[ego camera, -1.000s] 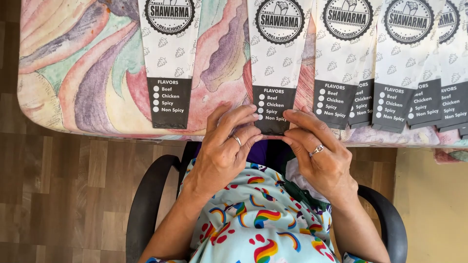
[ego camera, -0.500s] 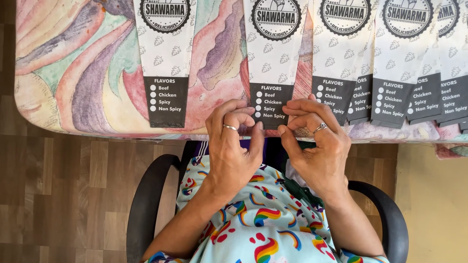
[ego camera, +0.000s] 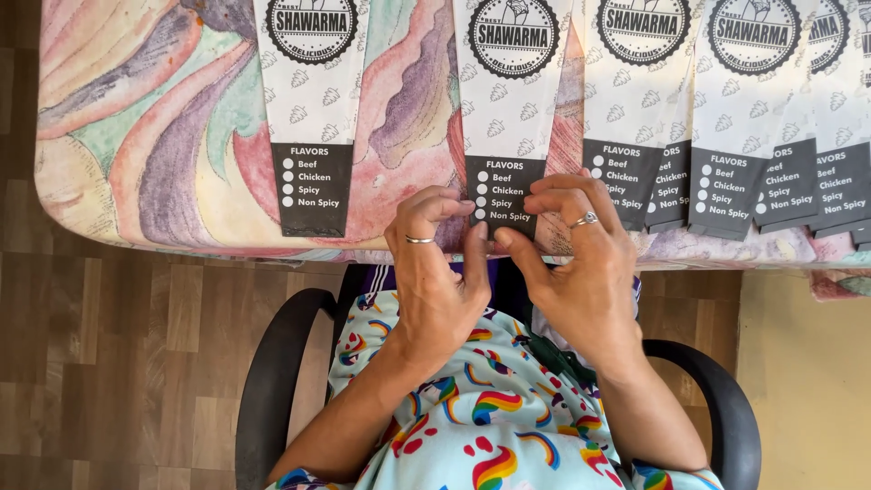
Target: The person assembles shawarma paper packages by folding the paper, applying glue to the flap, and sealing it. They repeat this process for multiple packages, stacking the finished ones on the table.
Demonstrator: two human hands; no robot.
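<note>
A long white paper sleeve (ego camera: 504,118) with a round black emblem and a dark printed lower end lies on the table with a colourful swirled cloth (ego camera: 163,136). My left hand (ego camera: 437,272) and my right hand (ego camera: 581,263) meet at that sleeve's dark lower end, near the table's front edge. The fingertips of both hands pinch the bottom edge of the sleeve. Each hand wears a ring. Part of the sleeve's lower end is hidden behind my fingers.
One more sleeve (ego camera: 312,109) lies to the left, and several overlapping ones (ego camera: 726,118) lie to the right. I sit in a black armchair (ego camera: 272,381) over a wooden floor (ego camera: 118,363). A yellowish surface (ego camera: 807,381) is at the lower right.
Both hands have moved up from the table's edge onto the sleeve's dark lower end, and the fingers have curled in to pinch it.
</note>
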